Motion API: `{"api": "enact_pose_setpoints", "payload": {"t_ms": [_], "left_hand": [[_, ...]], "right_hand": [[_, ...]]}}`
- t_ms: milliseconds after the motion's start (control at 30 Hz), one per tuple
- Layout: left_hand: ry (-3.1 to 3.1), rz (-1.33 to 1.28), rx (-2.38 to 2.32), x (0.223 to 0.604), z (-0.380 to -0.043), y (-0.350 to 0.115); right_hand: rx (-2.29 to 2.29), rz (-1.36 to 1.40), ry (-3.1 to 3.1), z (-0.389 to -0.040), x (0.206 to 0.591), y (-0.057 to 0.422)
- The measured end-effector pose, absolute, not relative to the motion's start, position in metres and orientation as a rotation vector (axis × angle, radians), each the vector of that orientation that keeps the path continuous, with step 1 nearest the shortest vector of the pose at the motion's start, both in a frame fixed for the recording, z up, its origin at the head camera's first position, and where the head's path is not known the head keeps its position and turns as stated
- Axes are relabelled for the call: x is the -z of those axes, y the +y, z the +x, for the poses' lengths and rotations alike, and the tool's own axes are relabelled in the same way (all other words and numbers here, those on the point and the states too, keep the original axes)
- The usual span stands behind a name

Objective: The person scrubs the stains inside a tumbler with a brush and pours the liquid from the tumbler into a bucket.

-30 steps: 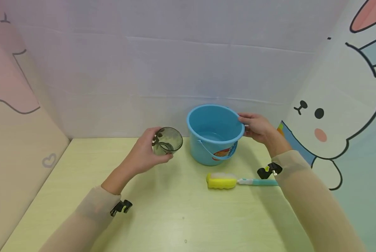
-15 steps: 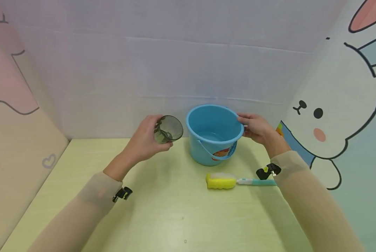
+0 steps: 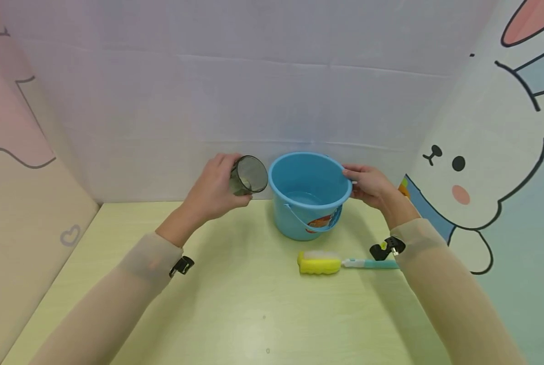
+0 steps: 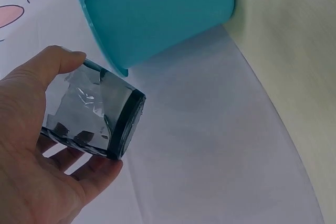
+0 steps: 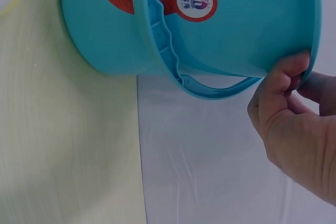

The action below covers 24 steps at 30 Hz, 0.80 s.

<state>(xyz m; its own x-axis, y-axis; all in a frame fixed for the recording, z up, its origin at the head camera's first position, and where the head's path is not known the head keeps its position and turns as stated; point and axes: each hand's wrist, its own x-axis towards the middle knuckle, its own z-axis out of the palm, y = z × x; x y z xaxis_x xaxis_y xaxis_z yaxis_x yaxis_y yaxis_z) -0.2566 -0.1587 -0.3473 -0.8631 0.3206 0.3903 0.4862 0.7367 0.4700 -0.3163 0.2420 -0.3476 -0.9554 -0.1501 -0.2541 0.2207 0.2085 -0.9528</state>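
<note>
My left hand (image 3: 214, 190) grips a smoky see-through glass (image 4: 86, 106), fingers and thumb curled round its sides. Tilted toward the right, the glass is held above the table with its mouth close to the left rim of a blue bucket (image 3: 294, 218). Liquid inside the glass shows in the left wrist view. The bucket stands upright on the table, and a little water seems to lie at its bottom. On its right side my right hand (image 3: 369, 187) pinches the rim between thumb and fingers. Its handle (image 5: 157, 40) hangs down at the front, over a red label.
In front of the bucket a yellow sponge brush (image 3: 319, 263) with a teal and white handle lies on the pale wooden table (image 3: 235, 304). A white sheet (image 3: 253, 101) rises close behind the bucket. A wall with a rabbit drawing (image 3: 495, 203) stands at the right.
The left hand has lifted the glass up and slightly right, tipping it further toward the bucket. The right hand keeps its hold on the rim, and the bucket stays in place.
</note>
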Motion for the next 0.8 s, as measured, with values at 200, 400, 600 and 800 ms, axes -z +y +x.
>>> {"api": "enact_pose_setpoints", "payload": {"t_ms": [200, 400, 600, 800], "left_hand": [[-2.646, -0.651, 0.758, 0.34, -0.263, -0.154], [-2.629, -0.674, 0.718, 0.335, -0.268, -0.15], [-2.643, -0.679, 0.652, 0.33, -0.272, -0.145], [-2.636, -0.695, 0.585, 0.324, -0.277, -0.141]], "right_hand": [[1.82, 0.085, 2.2, -0.316, 0.348, 0.242], [1.812, 0.085, 2.201, -0.316, 0.348, 0.241], [1.808, 0.077, 2.207, -0.315, 0.349, 0.24], [1.812, 0.075, 2.211, -0.316, 0.349, 0.239]]}}
